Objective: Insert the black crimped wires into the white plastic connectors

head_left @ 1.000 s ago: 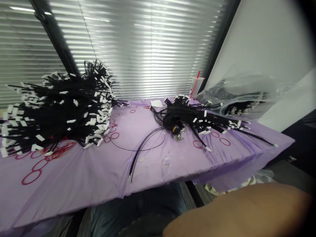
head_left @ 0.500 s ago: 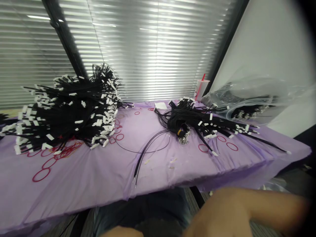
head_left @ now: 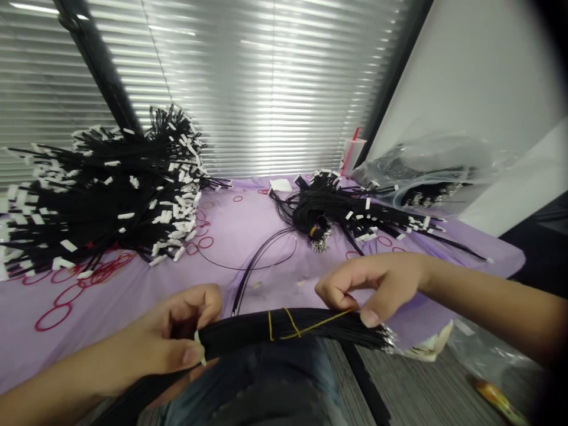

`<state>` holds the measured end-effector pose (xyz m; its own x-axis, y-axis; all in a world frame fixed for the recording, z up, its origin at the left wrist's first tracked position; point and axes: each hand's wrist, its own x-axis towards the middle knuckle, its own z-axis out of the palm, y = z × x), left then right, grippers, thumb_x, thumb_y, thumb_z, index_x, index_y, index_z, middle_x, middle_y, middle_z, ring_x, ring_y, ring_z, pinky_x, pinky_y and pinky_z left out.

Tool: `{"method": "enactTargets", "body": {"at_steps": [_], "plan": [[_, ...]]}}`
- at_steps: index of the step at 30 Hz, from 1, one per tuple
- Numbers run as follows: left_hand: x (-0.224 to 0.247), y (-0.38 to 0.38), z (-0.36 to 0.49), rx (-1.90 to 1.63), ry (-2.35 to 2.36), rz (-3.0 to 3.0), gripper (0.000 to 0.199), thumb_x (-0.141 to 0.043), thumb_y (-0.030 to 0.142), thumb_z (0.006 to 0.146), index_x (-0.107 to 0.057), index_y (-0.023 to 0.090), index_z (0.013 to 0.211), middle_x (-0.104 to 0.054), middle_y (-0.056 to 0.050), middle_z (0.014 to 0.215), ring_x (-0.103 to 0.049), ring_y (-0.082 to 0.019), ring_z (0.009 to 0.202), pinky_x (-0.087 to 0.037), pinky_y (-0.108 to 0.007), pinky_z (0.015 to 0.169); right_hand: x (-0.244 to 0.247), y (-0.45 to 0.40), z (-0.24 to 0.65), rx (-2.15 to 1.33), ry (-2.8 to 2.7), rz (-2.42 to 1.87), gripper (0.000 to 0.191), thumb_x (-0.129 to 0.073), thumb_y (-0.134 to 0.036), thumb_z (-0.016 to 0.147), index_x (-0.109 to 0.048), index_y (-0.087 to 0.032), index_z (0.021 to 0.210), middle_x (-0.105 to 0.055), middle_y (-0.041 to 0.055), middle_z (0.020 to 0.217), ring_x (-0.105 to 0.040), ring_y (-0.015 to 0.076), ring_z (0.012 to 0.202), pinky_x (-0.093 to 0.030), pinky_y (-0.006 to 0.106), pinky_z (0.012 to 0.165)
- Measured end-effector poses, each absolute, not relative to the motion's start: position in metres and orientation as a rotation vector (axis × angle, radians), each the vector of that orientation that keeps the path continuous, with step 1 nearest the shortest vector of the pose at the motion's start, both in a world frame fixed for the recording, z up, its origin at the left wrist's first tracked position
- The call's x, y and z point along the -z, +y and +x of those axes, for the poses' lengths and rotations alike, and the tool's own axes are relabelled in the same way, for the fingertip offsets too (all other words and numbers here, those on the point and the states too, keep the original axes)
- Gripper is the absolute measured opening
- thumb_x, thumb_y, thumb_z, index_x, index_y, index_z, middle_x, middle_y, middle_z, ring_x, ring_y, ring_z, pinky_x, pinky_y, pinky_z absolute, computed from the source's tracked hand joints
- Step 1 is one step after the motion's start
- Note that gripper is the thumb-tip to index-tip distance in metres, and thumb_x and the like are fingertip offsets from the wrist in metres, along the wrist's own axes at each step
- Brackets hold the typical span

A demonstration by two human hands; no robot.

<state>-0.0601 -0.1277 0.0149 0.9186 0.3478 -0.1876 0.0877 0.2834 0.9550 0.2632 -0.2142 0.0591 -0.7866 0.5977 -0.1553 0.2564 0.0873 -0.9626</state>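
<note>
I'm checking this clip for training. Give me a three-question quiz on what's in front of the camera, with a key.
1. Fill in the blank: The thin band that runs from around the black wire bundle to the right hand is ____ in colour.
2. Multiple choice: Which lies nearest the bundle's silvery ends?
A) the left hand
B) the right hand
C) the cup with the red straw
3. True or false: The cup stands at the front edge of the purple-covered table, beside the left hand.

Key: 1 yellow; 2 B; 3 false
</note>
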Motion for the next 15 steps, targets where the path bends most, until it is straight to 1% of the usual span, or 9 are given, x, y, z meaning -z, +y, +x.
{"method": "enactTargets", "body": {"at_steps": [5, 10, 13, 15], "plan": [[-0.017, -0.121, -0.059, -0.1, 0.393, 1.35, 0.048, -0.07, 0.048, 0.075, -0.031, 0.021, 0.078, -0.046, 0.005, 0.065, -0.036, -0.006, 0.053, -0.028, -0.015, 0.048, -0.072, -0.203, 0.274, -1.68, -2.229, -0.966, 0.028, -0.055, -0.037, 0.088, -0.043, -0.013, 0.077, -0.038, -0.0019, 0.075, -0.036, 0.0061, 0.071, -0.031, 0.022, 0.068], [-0.02, -0.104, -0.042, -0.112, 0.375, 1.44, 0.045, -0.068, 0.046, 0.078, -0.03, 0.02, 0.077, -0.039, 0.008, 0.059, -0.029, -0.003, 0.045, -0.023, -0.012, 0.041, -0.078, -0.169, 0.268, -1.629, -2.274, -0.945, 0.028, -0.058, -0.037, 0.087, -0.045, -0.013, 0.079, -0.039, -0.003, 0.075, -0.037, 0.0042, 0.069, -0.032, 0.019, 0.066], [-0.024, -0.092, -0.027, -0.164, 0.346, 1.512, 0.045, -0.068, 0.044, 0.079, -0.03, 0.021, 0.076, -0.04, 0.009, 0.057, -0.032, -0.002, 0.042, -0.025, -0.011, 0.039, -0.082, -0.142, 0.258, -1.525, -2.337, -0.964, 0.03, -0.06, -0.04, 0.085, -0.049, -0.012, 0.082, -0.042, -0.0031, 0.075, -0.039, 0.004, 0.069, -0.034, 0.019, 0.067], [-0.027, -0.086, -0.019, -0.198, 0.351, 1.575, 0.044, -0.068, 0.041, 0.079, -0.03, 0.02, 0.076, -0.041, 0.009, 0.055, -0.035, -0.002, 0.042, -0.027, -0.011, 0.039, -0.085, -0.13, 0.253, -1.409, -2.442, -1.026, 0.031, -0.059, -0.042, 0.085, -0.054, -0.011, 0.086, -0.048, -0.0019, 0.077, -0.043, 0.0049, 0.07, -0.036, 0.02, 0.068]]}}
